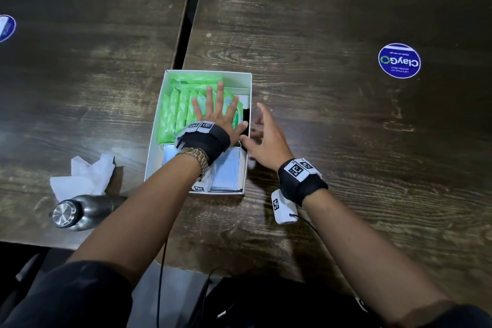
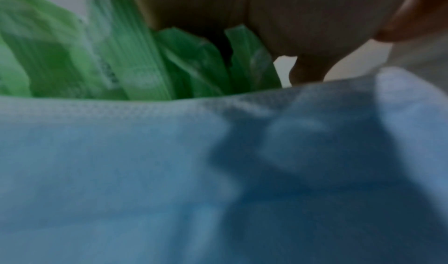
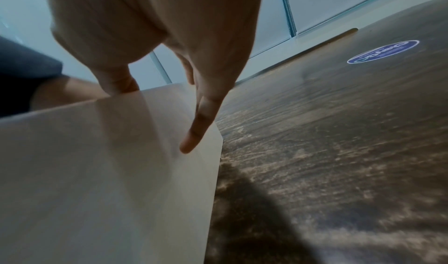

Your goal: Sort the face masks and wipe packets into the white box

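Observation:
The white box (image 1: 157, 125) sits mid-table. Several green wipe packets (image 1: 175, 112) stand on edge in its far half, and light blue face masks (image 1: 226, 173) lie in its near half. My left hand (image 1: 215, 112) lies flat with fingers spread, pressing on the packets. In the left wrist view the masks (image 2: 121, 172) fill the foreground with the packets (image 2: 135, 61) behind them. My right hand (image 1: 263, 136) is outside the box with straight fingers, thumb at the right wall. The right wrist view shows its fingers (image 3: 194, 134) against the box wall (image 3: 97, 172).
A crumpled white tissue (image 1: 82, 176) and a steel bottle (image 1: 80, 212) lying on its side are left of the box. A blue round sticker (image 1: 398, 60) is far right. A dark gap (image 1: 189, 16) between two tabletops runs behind the box.

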Demonstrator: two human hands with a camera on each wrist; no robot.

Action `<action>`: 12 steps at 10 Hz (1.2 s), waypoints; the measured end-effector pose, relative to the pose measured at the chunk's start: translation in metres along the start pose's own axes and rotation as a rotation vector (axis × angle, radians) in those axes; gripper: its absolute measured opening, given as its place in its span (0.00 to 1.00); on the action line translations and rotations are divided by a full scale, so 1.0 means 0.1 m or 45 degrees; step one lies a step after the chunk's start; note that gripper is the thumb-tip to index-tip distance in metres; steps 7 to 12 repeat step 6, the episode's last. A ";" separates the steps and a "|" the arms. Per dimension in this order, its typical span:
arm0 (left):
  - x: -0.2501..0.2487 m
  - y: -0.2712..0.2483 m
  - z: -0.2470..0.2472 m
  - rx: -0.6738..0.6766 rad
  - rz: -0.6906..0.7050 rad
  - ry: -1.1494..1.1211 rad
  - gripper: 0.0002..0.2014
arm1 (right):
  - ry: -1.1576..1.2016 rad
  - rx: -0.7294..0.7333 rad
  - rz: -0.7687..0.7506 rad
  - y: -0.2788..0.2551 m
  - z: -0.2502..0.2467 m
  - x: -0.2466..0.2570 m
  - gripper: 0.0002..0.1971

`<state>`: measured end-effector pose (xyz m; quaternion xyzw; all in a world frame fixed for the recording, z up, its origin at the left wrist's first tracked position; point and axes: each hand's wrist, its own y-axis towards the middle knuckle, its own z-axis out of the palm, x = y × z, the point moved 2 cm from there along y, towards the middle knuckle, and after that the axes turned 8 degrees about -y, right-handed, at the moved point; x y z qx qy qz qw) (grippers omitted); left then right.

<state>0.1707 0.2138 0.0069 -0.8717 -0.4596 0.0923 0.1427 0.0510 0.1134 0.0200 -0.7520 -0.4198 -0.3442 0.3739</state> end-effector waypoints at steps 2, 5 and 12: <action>0.04 -0.08 -0.21 -0.045 0.086 -0.180 0.37 | -0.051 0.060 0.055 -0.07 0.10 -0.02 0.40; 0.15 -0.23 -0.16 0.235 0.072 0.019 0.37 | 0.002 0.066 -0.007 -0.17 0.08 0.03 0.34; 0.07 -0.26 -0.23 0.169 0.080 0.034 0.37 | 0.004 0.028 0.004 -0.20 0.03 -0.04 0.38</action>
